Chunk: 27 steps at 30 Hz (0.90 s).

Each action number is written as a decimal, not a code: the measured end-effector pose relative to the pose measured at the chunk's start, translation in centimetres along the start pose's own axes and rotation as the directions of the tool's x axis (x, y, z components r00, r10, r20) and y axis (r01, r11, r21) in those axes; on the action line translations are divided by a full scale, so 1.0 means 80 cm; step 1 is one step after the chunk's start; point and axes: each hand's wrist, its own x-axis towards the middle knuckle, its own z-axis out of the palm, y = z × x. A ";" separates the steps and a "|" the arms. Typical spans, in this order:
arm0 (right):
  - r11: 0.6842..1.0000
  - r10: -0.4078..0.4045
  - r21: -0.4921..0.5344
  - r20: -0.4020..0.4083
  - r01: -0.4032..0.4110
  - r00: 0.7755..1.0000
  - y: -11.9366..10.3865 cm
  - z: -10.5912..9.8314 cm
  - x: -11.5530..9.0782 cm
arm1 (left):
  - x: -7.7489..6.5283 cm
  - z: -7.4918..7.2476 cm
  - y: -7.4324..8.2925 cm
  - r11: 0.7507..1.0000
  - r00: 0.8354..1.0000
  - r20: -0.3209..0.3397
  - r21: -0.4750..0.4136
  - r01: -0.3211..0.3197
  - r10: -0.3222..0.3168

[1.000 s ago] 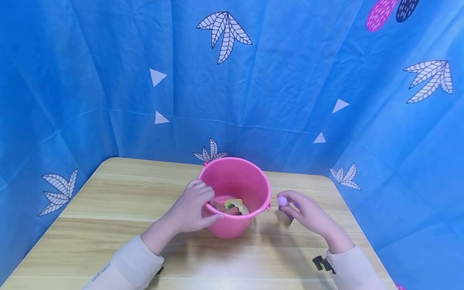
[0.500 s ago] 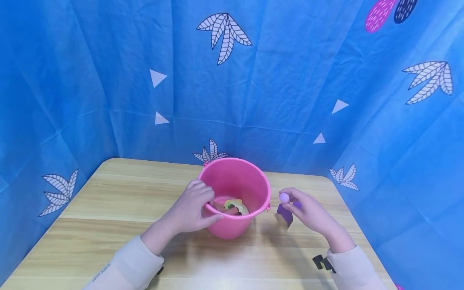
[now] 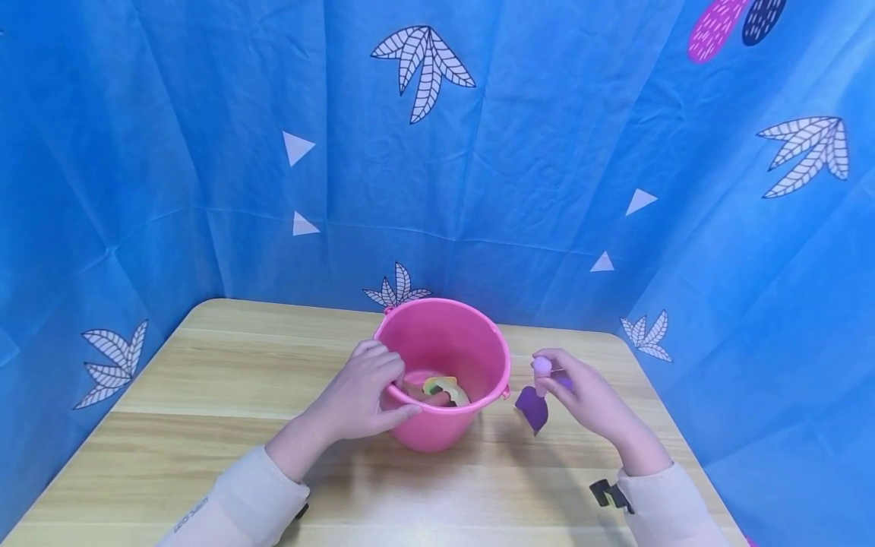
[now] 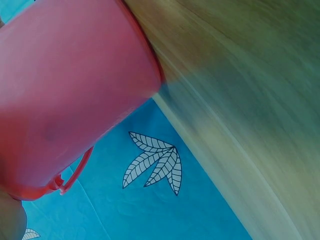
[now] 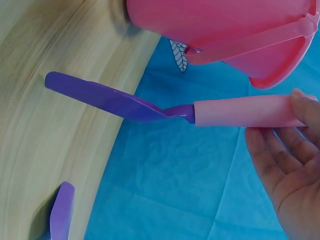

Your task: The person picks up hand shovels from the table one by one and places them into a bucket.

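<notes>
My left hand (image 3: 361, 391) grips the near-left rim of a pink bucket (image 3: 437, 431), fingers over the edge and thumb outside. The bucket stands upright on the table. Inside it lie brown and yellow-green pieces (image 3: 451, 387), partly hidden by the rim. To its right, my right hand (image 3: 593, 401) pinches the end of the pink handle of a toy shovel (image 5: 115, 102). The shovel's purple blade (image 3: 532, 409) points down; in the right wrist view its tip is close to the tabletop, but contact is unclear.
A second purple object (image 5: 62, 212) lies on the wooden table (image 3: 225, 365) near the right hand, only partly seen. A pink carrying handle (image 5: 250, 45) hangs along the bucket's side. Blue patterned cloth (image 3: 547, 152) stands behind and beside the table.
My right hand has risen slightly and tilted the shovel, so its purple blade now shows more fully and further left. The left hand and bucket have stayed put.
</notes>
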 end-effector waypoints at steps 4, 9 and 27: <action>1.000 0.006 -0.010 -0.002 -0.006 1.000 0.000 -0.002 0.000 | 0.001 0.000 0.000 1.000 1.000 -0.001 0.000 -0.004 0.004; 1.000 0.000 0.004 -0.011 0.000 1.000 -0.001 -0.004 0.002 | 0.001 -0.001 0.000 1.000 1.000 0.001 -0.003 -0.001 0.001; 0.998 0.057 -0.029 -0.042 -0.059 0.997 -0.020 -0.033 0.009 | 0.000 -0.001 0.002 1.000 1.000 0.002 -0.005 -0.001 0.001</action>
